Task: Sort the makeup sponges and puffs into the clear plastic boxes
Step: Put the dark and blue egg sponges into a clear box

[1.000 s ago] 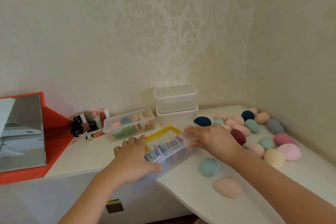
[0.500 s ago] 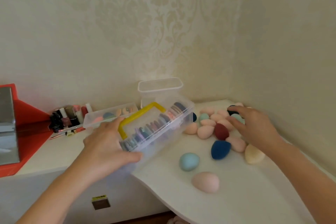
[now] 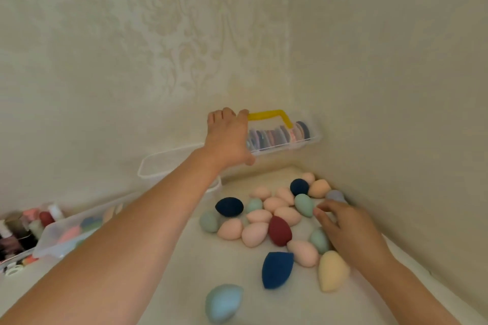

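With the left hand (image 3: 227, 140), grips one end of the clear box (image 3: 303, 140) of upright puffs (image 3: 274, 136), yellow handle (image 3: 266, 115) on top, lifted above the bench (image 3: 184, 272) near the wall corner. With the right hand (image 3: 351, 232), fingers loosely spread and holding nothing, touches the heaped sponges (image 3: 253, 233) below.

The left hand (image 3: 227, 140) grips puff box (image 3: 285, 137), right hand (image 3: 351, 232) touches sponges (image 3: 254, 233).
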The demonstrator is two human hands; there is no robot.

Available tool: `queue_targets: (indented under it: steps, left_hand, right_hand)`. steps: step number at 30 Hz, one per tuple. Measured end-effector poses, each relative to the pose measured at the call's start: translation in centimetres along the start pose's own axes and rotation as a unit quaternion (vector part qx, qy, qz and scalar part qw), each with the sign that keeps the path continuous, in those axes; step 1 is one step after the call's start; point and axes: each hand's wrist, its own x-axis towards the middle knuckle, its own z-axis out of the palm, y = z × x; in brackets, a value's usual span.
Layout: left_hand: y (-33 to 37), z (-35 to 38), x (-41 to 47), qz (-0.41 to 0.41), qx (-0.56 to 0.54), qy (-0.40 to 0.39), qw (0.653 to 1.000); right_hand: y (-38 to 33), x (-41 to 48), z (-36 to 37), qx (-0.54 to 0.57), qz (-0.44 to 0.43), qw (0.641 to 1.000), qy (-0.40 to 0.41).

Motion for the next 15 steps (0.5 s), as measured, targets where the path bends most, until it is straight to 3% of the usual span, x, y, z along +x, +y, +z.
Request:
queue_targets:
  steps: [4, 15]
  left_hand:
    - [0.6, 2.2, 1.6, 0.045, -0.014, 0.023, 0.999]
    - [0.1, 6.6, 2.6, 0.008, -0.072, -0.077, 0.994]
  right_hand:
    - [-0.1, 0.2, -0.2, -0.021, 0.006, 0.999, -0.025]
    - [-0.5, 0.3, -0.4, -0.063, 0.006, 0.997, -0.042]
